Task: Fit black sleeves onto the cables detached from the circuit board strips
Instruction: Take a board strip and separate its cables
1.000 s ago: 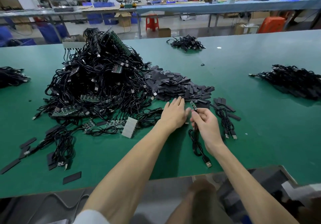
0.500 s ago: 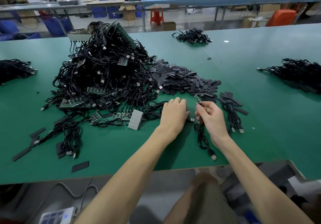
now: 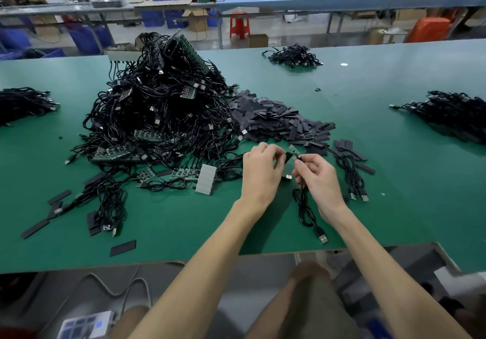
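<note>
Hands first: left hand (image 3: 261, 170) pinches one black sleeve (image 3: 288, 156) between thumb and fingertips. Right hand (image 3: 317, 178) pinches one cable (image 3: 305, 208) just under its small green board tip (image 3: 292, 149), tip raised toward the sleeve. The hands are close together but not touching, and the sleeve is just beside the tip; contact cannot be told. The grip sits near the tip, likely to keep it stiff for threading, while the slack hangs down to the green table (image 3: 394, 223) and ends in one USB plug (image 3: 323, 238) near the front edge. Right of the right hand lie sleeved cables (image 3: 351, 173); two plugs show, so probably two, set aside as done. One loose sleeve (image 3: 123, 248) lies near the front edge on the left, with several more scattered further left. One white block (image 3: 206, 179) stands left of the left hand. Behind it rises one large heap of cables (image 3: 157, 112), still on green circuit board strips (image 3: 113, 154), within the left hand's reach. The sleeve pile (image 3: 278, 123), too many to count, lies straight ahead of the hands. Three smaller cable piles lie farther off: left pile (image 3: 23, 102), right pile (image 3: 452, 113) and far pile (image 3: 294, 56). One red stool (image 3: 239, 24) stands beyond the table.
</note>
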The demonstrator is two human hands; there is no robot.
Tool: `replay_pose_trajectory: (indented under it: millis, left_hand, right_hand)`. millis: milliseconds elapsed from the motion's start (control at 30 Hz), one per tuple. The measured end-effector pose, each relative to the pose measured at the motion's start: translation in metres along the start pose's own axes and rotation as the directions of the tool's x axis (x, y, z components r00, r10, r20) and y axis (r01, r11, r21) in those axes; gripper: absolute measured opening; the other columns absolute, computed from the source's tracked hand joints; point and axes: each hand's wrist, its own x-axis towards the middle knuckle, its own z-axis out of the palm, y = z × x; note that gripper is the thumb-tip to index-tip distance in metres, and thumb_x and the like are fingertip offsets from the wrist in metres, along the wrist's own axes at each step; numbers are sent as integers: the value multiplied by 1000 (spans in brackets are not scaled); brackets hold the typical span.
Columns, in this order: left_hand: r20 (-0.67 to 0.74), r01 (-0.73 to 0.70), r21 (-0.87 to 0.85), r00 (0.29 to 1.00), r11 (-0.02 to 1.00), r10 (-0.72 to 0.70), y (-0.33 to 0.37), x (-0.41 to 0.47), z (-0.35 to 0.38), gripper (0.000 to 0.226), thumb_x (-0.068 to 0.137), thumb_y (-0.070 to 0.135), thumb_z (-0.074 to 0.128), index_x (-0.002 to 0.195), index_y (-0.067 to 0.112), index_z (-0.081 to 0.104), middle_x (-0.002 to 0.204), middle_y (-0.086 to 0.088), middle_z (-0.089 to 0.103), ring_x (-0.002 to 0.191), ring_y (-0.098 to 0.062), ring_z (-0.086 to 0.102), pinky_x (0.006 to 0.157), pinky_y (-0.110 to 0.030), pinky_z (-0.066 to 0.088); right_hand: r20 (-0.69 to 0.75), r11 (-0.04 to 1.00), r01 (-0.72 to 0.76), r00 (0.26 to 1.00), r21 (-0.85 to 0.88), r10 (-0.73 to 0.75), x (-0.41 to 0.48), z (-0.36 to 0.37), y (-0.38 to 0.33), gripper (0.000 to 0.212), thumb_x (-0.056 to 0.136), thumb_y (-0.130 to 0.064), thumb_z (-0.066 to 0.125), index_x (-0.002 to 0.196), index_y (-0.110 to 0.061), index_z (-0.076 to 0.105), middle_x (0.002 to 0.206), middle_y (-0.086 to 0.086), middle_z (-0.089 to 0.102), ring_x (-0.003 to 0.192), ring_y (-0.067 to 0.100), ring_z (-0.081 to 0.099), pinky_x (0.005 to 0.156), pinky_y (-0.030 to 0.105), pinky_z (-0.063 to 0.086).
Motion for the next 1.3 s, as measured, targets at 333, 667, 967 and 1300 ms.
replay_pose_trajectory:
  millis: [333,667,967,1300]
  left_hand:
    - [190,280,-696,960,661,-206,-15,-34,-12,7,95,13,71,100,8,69,88,-5,75,81,-26,72,73,-39,60]
    - [297,406,-757,911,512,-285,-18,-36,-16,13,94,12,72,101,2,68,75,-7,71,66,-14,66,52,-22,45]
    - [278,392,-745,918,539,-284,-19,-37,-12,7,93,8,72,98,5,70,81,-9,73,70,-15,67,52,-25,49]
    - [275,376,-729,926,573,-258,-20,-37,-9,16,97,7,67,107,13,77,93,-10,77,73,-13,65,56,-24,51]
  right_hand:
    - [169,998,15,986,-54,-5,-3,1,-5,8,95,-8,70,102,-5,70,74,8,74,60,15,66,54,18,47]
    - [183,999,-27,983,31,20,-3,-4,-5,14,88,-17,79,97,-8,73,76,7,75,62,14,65,56,19,47]
    - [264,997,-7,964,73,-13,-4,-4,-6,18,81,-7,83,93,-3,71,77,7,76,64,11,69,60,14,51]
    - [230,999,12,973,36,-20,-3,-3,-2,24,77,-7,87,89,3,68,76,7,74,63,12,66,60,16,51]
